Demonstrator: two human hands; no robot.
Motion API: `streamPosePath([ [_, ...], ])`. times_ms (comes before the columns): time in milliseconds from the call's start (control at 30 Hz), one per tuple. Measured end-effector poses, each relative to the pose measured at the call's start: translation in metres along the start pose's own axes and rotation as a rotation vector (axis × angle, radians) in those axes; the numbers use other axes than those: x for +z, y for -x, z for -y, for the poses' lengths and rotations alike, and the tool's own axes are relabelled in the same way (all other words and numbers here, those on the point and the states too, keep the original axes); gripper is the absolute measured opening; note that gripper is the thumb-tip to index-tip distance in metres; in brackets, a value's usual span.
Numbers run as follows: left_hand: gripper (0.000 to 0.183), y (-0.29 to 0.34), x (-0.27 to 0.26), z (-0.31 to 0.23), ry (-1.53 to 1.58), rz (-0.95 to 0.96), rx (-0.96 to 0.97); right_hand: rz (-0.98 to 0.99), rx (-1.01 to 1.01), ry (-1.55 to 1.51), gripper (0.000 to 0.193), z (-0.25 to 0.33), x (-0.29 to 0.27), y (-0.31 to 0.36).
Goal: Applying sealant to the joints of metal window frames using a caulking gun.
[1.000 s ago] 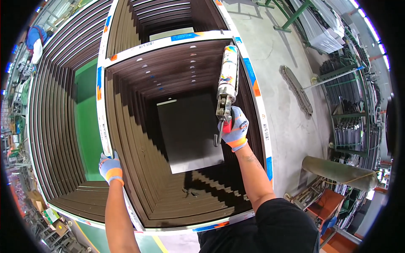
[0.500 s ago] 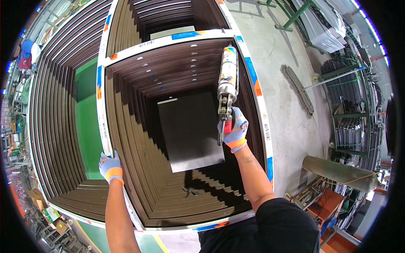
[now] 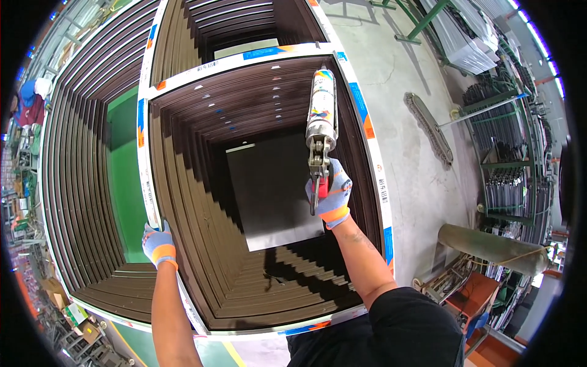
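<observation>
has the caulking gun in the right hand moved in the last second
No. The caulking gun in the right hand keeps its nozzle at the far right corner of the top frame, just as before; any shift is too slight to tell.

The floor [image 3: 403, 122] on the right is grey concrete with small cracks and pale marks. A long flat brush [image 3: 430, 127] lies on it. Far to the right stand green metal racks [image 3: 507, 165] full of long dark bars. Near the right edge lies a big grey-green roll [image 3: 489, 248], with an orange cart [image 3: 471, 293] just below it. On the left a green floor patch [image 3: 122, 177] shows. At the far left edge sit shelves with boxes [image 3: 79, 318] and small clutter. Bright light falls over the whole place
</observation>
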State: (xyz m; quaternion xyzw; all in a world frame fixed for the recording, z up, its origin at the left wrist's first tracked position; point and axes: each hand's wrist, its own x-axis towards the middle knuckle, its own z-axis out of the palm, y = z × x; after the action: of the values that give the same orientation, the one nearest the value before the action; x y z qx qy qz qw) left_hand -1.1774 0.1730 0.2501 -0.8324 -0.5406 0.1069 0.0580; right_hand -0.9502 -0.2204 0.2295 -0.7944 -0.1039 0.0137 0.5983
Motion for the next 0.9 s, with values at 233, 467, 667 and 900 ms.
streamPosePath([
  [233, 0.070, -0.002, 0.006, 0.004, -0.028, -0.013, 0.026, -0.086, -0.108, 0.142, 0.048, 0.041, 0.002, -0.009],
  [467, 0.070, 0.003, -0.001, 0.002, -0.005, -0.007, 0.056, -0.134, -0.022, 0.075, 0.050, 0.068, -0.029, 0.026],
  [667, 0.063, 0.008, -0.014, -0.004, 0.115, 0.001, 0.040, 0.214, 0.196, -0.123, 0.035, 0.099, -0.092, 0.091],
  [900, 0.055, 0.008, -0.010, -0.002, 0.156, -0.001, 0.054, 0.327, 0.472, -0.564, 0.046, 0.110, -0.130, 0.183],
])
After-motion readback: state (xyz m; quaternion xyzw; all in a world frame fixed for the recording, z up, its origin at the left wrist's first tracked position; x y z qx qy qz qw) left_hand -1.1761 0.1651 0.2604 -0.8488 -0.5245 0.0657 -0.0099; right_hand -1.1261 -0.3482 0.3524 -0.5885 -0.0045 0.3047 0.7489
